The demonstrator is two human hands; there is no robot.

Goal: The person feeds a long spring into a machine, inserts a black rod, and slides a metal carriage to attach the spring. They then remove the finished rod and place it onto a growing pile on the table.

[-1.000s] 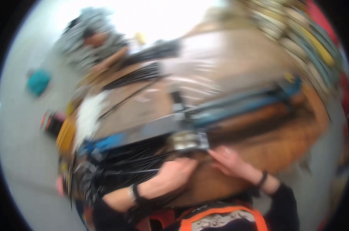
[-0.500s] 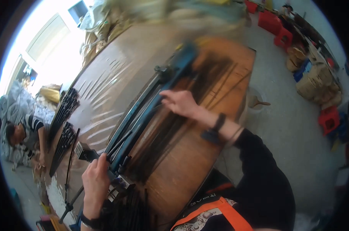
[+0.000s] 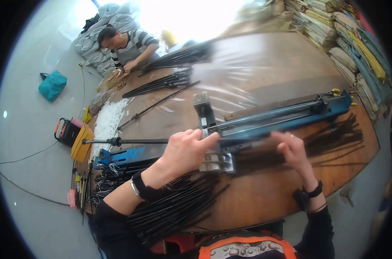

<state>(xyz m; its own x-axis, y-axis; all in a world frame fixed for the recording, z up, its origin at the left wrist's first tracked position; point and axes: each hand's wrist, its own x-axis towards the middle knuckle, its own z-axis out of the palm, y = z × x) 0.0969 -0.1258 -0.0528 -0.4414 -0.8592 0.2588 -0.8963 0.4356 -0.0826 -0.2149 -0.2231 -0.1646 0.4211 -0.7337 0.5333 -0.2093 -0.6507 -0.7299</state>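
Observation:
My left hand (image 3: 185, 151) is closed around a long black rod (image 3: 144, 141) with a dark knob-like collar near its left end. The rod lies roughly level over the blue metal bench fixture (image 3: 282, 125). Right of it, my right hand (image 3: 293, 151) hovers at the fixture's near side, fingers curled but apart, somewhat blurred. I see nothing plainly held in it. Between the hands sits a metal clamp block (image 3: 212, 162), with a boxy metal part (image 3: 203, 105) behind it. A sliding carriage (image 3: 321, 103) is at the fixture's right end.
Bundled black rods (image 3: 174, 207) lie at the near edge, with dark thin rods (image 3: 338, 134) at right. Across the wooden table (image 3: 247, 198), a person (image 3: 131, 47) works beside more rod bundles (image 3: 161, 82). White bits (image 3: 107, 125) and a yellow box (image 3: 81, 142) are at left.
My view has swung right, so the table now lies crosswise. My left hand still grips the rod. My right hand has moved away from the fixture toward the near side, its fingers loosening.

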